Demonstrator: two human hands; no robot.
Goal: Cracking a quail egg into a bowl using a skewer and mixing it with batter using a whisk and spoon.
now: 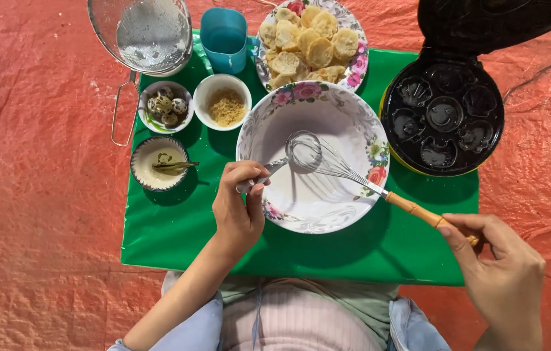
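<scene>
Head view looks straight down on our two hands over a green mat [178, 234] spread on an orange-red ground sheet [35, 195]. Our left hand [240, 208] is closed around a metal spoon [269, 170], pinching its handle between thumb and fingers so the bowl end reaches forward over the near rim of the big floral mixing bowl [353, 133]; the grip is low and close, which seems to give fine control at the rim. Our right hand [503, 266] is closed on the very end of the wooden handle of a wire whisk [327, 162], held far back so the long shaft slants up and to the left from that hand, crossing the rim, with the wire head resting inside the bowl just ahead of the spoon tip. The two tools meet near the bowl's middle; we cannot tell whether they touch. The bowl appears nearly empty, white inside. Beyond the left hand sit three small bowls: one of pale sauce with a small utensil [158, 162], one of speckled quail eggs [166, 105], one of brown crumbs [225, 104], all within easy reach. Farther off lie a mesh sieve [142, 32], a blue cup [225, 36] and a plate of bread rounds [308, 42]. Ahead of the right hand stands an open black moulded cooker [443, 117].
</scene>
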